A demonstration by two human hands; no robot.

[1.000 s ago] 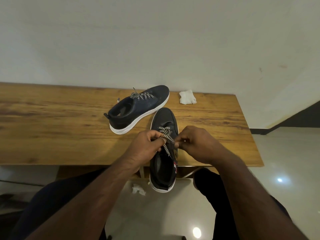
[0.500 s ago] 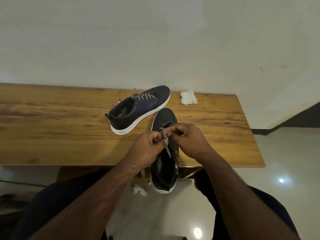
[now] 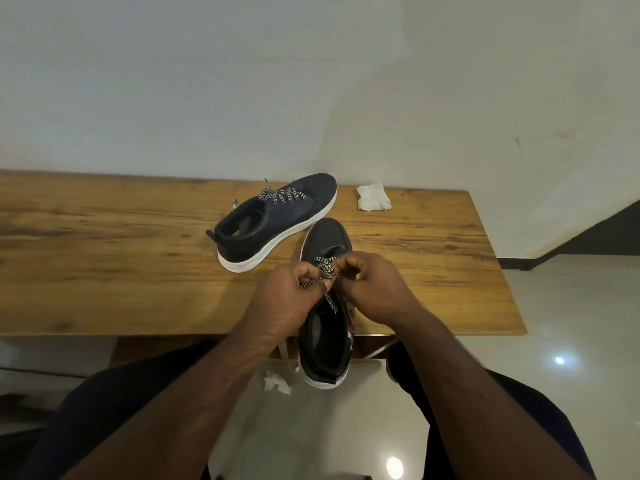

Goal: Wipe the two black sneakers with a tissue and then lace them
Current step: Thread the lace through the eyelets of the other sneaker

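Centrally, head view: left hand (image 3: 287, 299) and right hand (image 3: 374, 289) clenched on checkered lace (image 3: 325, 270) of near sneaker (image 3: 325, 341). Toe rested on counter (image 3: 104, 271); heel overhung near edge. Placed beyond, just beside toe, apart: far sneaker (image 3: 277, 225), already laced, flat on counter. Lay near back edge, right of far sneaker: tissue (image 3: 373, 197). Lay on floor below, beside heel: crumpled scrap (image 3: 276, 382).

near sneaker (image 3: 325, 237): black, white sole | laces (image 3: 327, 268): black-and-white zigzag | table (image 3: 104, 254): streaked brown wood | far tissue (image 3: 373, 197): white
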